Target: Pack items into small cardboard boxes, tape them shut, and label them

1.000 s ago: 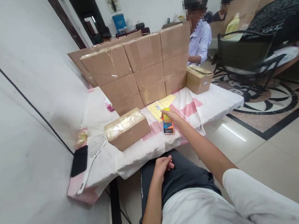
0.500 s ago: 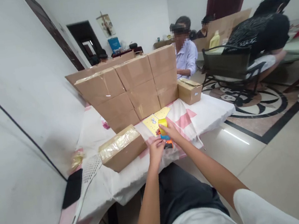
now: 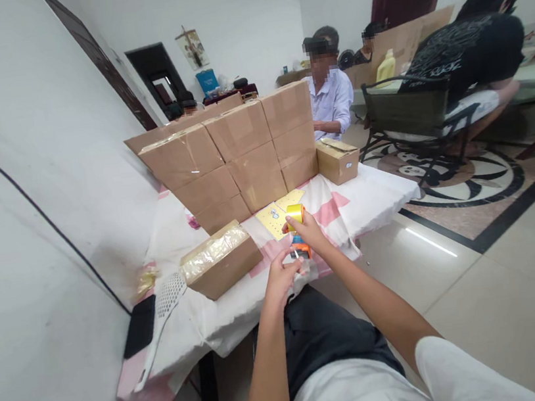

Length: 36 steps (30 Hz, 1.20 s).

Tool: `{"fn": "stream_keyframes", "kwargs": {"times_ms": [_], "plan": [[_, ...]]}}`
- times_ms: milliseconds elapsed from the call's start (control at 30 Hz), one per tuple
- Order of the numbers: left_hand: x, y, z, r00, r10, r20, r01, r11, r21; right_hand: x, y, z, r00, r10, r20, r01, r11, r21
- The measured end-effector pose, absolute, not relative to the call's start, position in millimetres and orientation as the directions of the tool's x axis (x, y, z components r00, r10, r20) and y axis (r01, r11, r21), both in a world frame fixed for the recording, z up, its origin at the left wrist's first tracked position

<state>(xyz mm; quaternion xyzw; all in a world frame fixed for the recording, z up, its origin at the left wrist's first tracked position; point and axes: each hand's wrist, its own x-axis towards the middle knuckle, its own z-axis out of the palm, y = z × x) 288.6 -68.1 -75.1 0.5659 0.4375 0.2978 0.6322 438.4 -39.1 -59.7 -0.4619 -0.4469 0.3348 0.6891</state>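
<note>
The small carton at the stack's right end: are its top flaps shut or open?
Open: the small carton shows loose top flaps lifted, unlike the flat, taped stacked boxes.

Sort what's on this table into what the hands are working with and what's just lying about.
In hand:
right hand grips the tape dispenser
left hand at its lower end
taped carton beside them

Lying about:
stacked cartons
yellow sheets
white perforated scoop
black pad

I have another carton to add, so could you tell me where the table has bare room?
Bare cloth lies right of the small open box, out to the table corner. The back is walled by stacked cartons, and the taped box and white scoop crowd the left.
</note>
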Motion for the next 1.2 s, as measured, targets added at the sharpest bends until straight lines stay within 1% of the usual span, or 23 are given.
{"fn": "stream_keyframes", "kwargs": {"times_ms": [100,233,300,367,433,567,767,867,1000,1200], "plan": [[284.2,-70.6,-77.4,0.408,0.885,-0.224,0.133,0.185,0.974,440.5,-41.3,-54.6,0.411,0.857,0.310,-0.063,0.366,-0.928],[279.4,-74.5,-84.9,0.462,0.883,-0.085,0.095,0.046,0.994,443.8,-42.2,-51.2,0.415,0.860,0.299,-0.077,0.360,-0.930],[279.3,-77.6,-89.3,0.432,0.902,-0.012,0.073,-0.021,0.997,444.6,-43.4,-50.6,0.401,0.863,0.308,-0.068,0.363,-0.929],[280.1,-80.7,-93.6,0.395,0.918,0.015,0.051,-0.039,0.998,444.9,-45.1,-51.0,0.395,0.860,0.322,-0.056,0.373,-0.926],[281.0,-83.4,-97.2,0.418,0.908,-0.024,0.019,0.018,1.000,445.0,-47.0,-51.9,0.401,0.855,0.330,-0.049,0.379,-0.924],[280.1,-88.1,-102.5,0.470,0.865,-0.175,-0.001,0.199,0.980,444.3,-50.7,-53.6,0.410,0.853,0.323,-0.052,0.376,-0.925],[273.4,-93.6,-106.4,0.421,0.866,-0.269,0.017,0.289,0.957,436.8,-57.6,-51.7,0.418,0.862,0.286,-0.097,0.356,-0.930],[270.2,-96.1,-107.3,0.409,0.870,-0.274,0.013,0.295,0.955,430.7,-61.8,-48.4,0.418,0.863,0.283,-0.127,0.364,-0.923],[267.4,-99.3,-106.8,0.397,0.883,-0.250,0.026,0.261,0.965,424.0,-66.5,-43.5,0.395,0.885,0.245,-0.247,0.359,-0.900],[267.4,-102.8,-106.9,0.441,0.889,-0.124,0.013,0.131,0.991,420.0,-72.7,-39.7,0.393,0.910,0.130,-0.388,0.292,-0.874]]}}
